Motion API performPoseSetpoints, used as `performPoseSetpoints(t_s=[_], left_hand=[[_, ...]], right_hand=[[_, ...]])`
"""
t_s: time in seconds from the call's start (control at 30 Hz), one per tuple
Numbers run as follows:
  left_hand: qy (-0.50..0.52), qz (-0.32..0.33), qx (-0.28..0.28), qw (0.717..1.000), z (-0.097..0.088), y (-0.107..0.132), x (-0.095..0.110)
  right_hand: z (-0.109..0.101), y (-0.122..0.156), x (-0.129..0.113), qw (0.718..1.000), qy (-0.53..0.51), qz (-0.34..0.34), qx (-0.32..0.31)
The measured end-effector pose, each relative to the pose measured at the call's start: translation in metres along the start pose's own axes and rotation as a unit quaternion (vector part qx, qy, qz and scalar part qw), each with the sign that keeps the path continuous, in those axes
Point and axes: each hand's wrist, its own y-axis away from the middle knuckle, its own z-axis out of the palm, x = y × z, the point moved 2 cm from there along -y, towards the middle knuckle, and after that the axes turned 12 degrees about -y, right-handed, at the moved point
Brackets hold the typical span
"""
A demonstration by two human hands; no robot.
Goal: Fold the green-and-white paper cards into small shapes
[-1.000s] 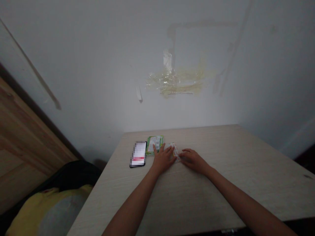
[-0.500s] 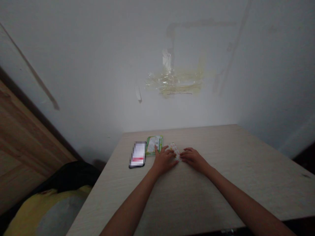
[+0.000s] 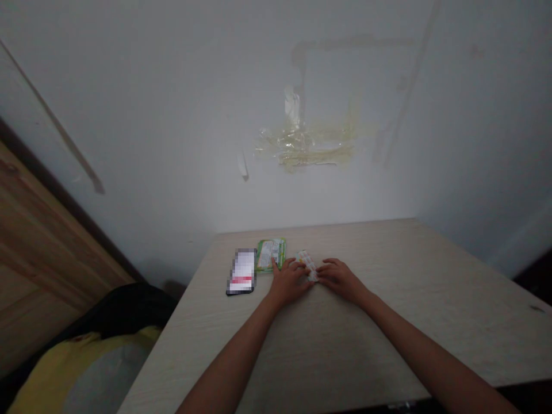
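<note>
Head view: one camera, looking down at both hands.
Small packet [image 3: 307,265]: flat on the surface [image 3: 388,299], between the hands, long axis slanting far-left to near-right.
Left hand [image 3: 288,280]: fingers [image 3: 295,266] curled onto its left edge; whether they grip it cannot be told.
Right hand [image 3: 340,276]: fingertips touching its near end, hold unclear; equally near.
Left of them: green packet [image 3: 271,254], phone [image 3: 242,270].

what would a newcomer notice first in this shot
The left hand and right hand meet at a small pale packet lying between their fingers, toward the far side of the pale wooden table. Just left of them lie a green packet and a dark-edged phone. On the white wall above, a patch of yellowed tape residue stands out.
</note>
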Motion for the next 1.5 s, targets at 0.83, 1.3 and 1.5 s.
performPoseSetpoints(t_s=[0.83, 1.3, 1.5], left_hand=[[-0.034, -0.059, 0.042, 0.997, 0.008, -0.003, -0.003], [-0.028, -0.111, 0.002, 0.993, 0.010, -0.006, -0.004], [-0.012, -0.081, -0.006, 0.997, 0.006, -0.004, -0.004]], right_hand=[[0.004, -0.003, -0.008, 0.995, 0.058, -0.004, 0.076], [0.000, -0.003, -0.013, 0.981, 0.119, 0.111, 0.105], [-0.003, -0.002, -0.013, 0.979, 0.159, 0.097, 0.089]])
